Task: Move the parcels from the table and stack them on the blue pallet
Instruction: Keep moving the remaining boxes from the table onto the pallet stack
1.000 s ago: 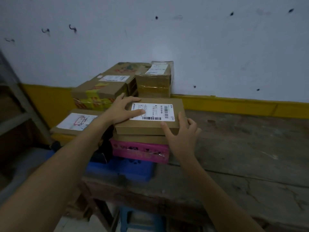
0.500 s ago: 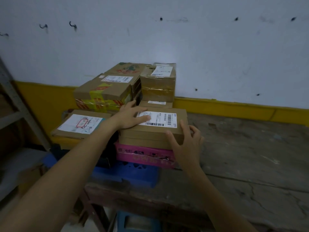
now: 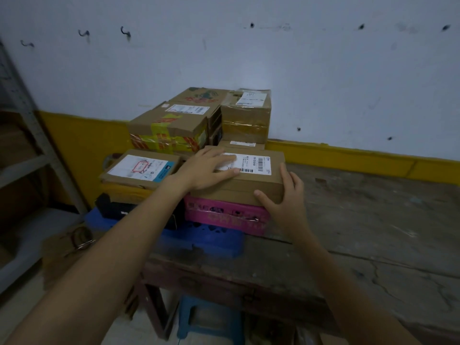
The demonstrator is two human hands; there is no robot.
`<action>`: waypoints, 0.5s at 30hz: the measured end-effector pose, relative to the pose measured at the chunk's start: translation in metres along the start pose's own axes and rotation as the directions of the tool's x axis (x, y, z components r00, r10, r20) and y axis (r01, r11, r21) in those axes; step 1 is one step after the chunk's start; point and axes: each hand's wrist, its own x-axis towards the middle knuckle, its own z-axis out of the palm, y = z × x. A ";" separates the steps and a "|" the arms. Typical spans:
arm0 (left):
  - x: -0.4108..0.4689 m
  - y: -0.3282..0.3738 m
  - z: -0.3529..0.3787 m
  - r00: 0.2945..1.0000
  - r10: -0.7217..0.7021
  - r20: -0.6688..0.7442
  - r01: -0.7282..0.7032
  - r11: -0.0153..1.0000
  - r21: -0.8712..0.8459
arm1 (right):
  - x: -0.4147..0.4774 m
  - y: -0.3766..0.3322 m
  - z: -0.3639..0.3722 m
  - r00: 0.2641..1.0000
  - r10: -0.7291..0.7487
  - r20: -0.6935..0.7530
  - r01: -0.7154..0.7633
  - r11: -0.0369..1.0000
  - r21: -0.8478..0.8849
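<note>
Parcel: flat brown parcel point(image 3: 258, 185) with a white barcode label point(image 3: 256, 164) facing up, lying level at the top of the near stack, above a pink box point(image 3: 224, 216).
Left hand: left hand point(image 3: 206, 170) rests palm down on the parcel's top, fingers point(image 3: 224, 158) straight and close together, tips overlapping the label's left edge.
Right hand: right hand point(image 3: 286, 202) cups the near right corner, fingers point(image 3: 286, 175) straight up against the right side, thumb spread across the front face.
Support: blue pallet point(image 3: 214, 239) under the pink box, at the left end of the wooden worktop point(image 3: 361, 220).
Neighbours: yellow-taped carton point(image 3: 169, 130) and small taped carton point(image 3: 245, 115) behind; flat labelled packet point(image 3: 142, 170) to the left.
Below: blue stool point(image 3: 209, 317).
</note>
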 end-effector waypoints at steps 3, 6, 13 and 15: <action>-0.016 0.000 0.002 0.998 0.060 -0.011 -0.060 0.996 0.069 | -0.008 0.008 -0.007 0.996 -0.054 0.069 0.057 0.998 -0.032; -0.025 -0.005 0.006 0.999 0.050 0.013 -0.051 0.992 0.119 | -0.010 0.010 -0.007 0.991 -0.087 0.104 0.094 0.993 -0.067; -0.028 -0.015 0.006 0.999 0.018 0.030 -0.018 1.000 -0.006 | -0.012 0.002 0.006 0.993 -0.069 0.094 0.079 0.992 -0.100; -0.027 -0.018 0.006 0.999 0.024 0.028 -0.024 1.000 0.005 | -0.012 0.003 0.008 0.994 -0.062 0.086 0.073 0.990 -0.119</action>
